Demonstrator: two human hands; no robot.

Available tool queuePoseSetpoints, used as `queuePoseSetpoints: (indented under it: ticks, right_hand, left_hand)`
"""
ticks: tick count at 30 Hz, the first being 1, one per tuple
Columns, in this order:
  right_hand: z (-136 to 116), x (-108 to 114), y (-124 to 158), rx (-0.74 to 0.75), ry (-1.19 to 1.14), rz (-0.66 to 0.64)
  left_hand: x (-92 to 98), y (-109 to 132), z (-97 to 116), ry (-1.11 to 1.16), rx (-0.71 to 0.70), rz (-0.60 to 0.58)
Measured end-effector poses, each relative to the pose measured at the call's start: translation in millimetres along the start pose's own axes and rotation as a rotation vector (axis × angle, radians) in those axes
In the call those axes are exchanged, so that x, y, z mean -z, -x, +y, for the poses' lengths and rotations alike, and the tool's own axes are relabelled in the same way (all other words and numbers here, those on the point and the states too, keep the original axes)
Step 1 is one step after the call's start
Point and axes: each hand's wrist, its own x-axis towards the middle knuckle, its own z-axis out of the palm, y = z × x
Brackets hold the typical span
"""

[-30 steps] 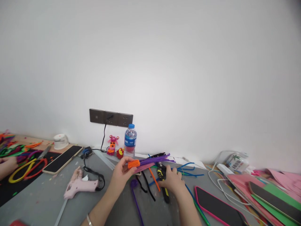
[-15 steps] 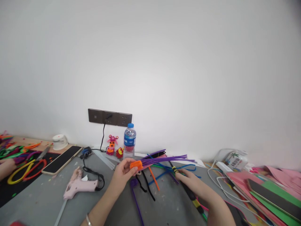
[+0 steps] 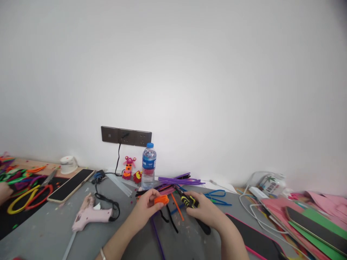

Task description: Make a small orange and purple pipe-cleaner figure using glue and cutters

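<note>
My left hand (image 3: 146, 206) pinches a small orange bundle of fuzzy pipe cleaner (image 3: 162, 199) between thumb and fingers. Just to its right, my right hand (image 3: 202, 209) is closed around pliers (image 3: 189, 201) with black and yellow handles. Their dark jaws point up and left, apart from the orange bundle. Behind both hands lie purple pipe cleaners (image 3: 181, 181), with blue ones (image 3: 217, 195) to the right. Black pipe cleaners (image 3: 172, 220), an orange one (image 3: 177, 206) and a long purple one (image 3: 157, 236) lie between my forearms.
A water bottle (image 3: 149, 168) stands by the wall beside small fuzzy figures (image 3: 128, 168). On the left are a pink glue gun (image 3: 92, 216), a phone (image 3: 72, 185), scissors (image 3: 31, 196) and another person's hand (image 3: 4, 192). A pink-edged phone (image 3: 252, 234) and coloured sheets (image 3: 311, 227) lie right.
The purple pipe cleaners that stretched right from by my left hand now lie farther back. My right hand has brought the pliers left and raised them, near the orange bundle.
</note>
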Motion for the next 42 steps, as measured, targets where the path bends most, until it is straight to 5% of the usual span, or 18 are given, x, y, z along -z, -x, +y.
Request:
queuePoseSetpoints:
  ticks: [7, 11, 14, 21, 30, 42]
  right_hand:
    - [7.9, 34.2, 33.4, -0.158, -0.074, -0.241]
    - [13.3, 48.7, 48.8, -0.022, -0.332, -0.307]
    - [8.5, 51.9, 49.7, 0.121, -0.524, -0.220]
    - [-12.2, 20.3, 10.2, 0.128, -0.679, 0.092]
    - [-41.8, -35.8, -11.0, 0.423, -0.186, 0.358]
    - [-39.7, -54.0, -17.3, 0.486, 0.032, 0.312]
  left_hand:
    - [-4.5, -1.5, -6.0, 0.036, 0.021, 0.075]
    - [-7.9, -1.3, 1.6, 0.238, 0.032, 0.147]
    - [-6.3, -1.3, 10.2, 0.347, 0.003, 0.253]
    - [2.3, -3.7, 20.2, 0.473, -0.026, 0.407]
    - [11.8, -7.4, 12.4, 0.464, -0.073, 0.495]
    - [10.9, -7.2, 23.3, 0.619, -0.058, 0.562]
